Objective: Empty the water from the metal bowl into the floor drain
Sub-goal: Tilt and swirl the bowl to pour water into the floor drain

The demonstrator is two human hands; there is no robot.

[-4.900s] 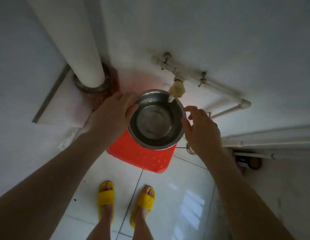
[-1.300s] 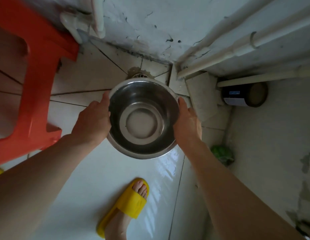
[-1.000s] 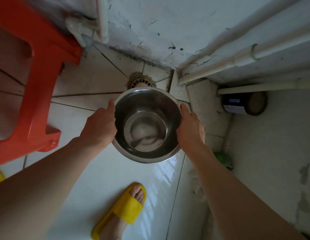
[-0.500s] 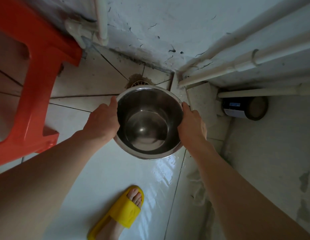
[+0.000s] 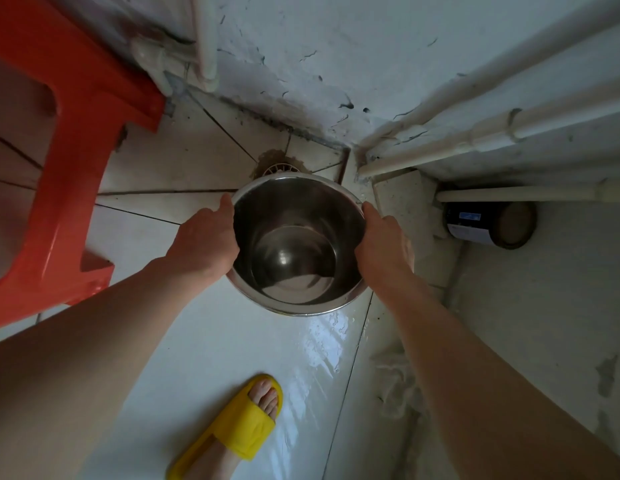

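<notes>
The round metal bowl [image 5: 296,244] hangs above the tiled floor, tilted with its far rim down toward the corner. My left hand [image 5: 204,242] grips its left rim and my right hand [image 5: 383,242] grips its right rim. Just beyond the far rim sits the round floor drain [image 5: 279,167], partly hidden by the bowl. A little water shimmers low inside the bowl; I cannot tell whether any runs over the rim.
A red plastic stool [image 5: 62,157] stands at the left. White pipes [image 5: 475,140] run along the right wall, with a dark can [image 5: 488,225] lying beneath them. My foot in a yellow slipper [image 5: 239,427] is on the wet glossy tile below the bowl.
Since 4.9 s ago the bowl came off the stool under the tap down to the floor corner. In the last second it has tipped further toward the drain.
</notes>
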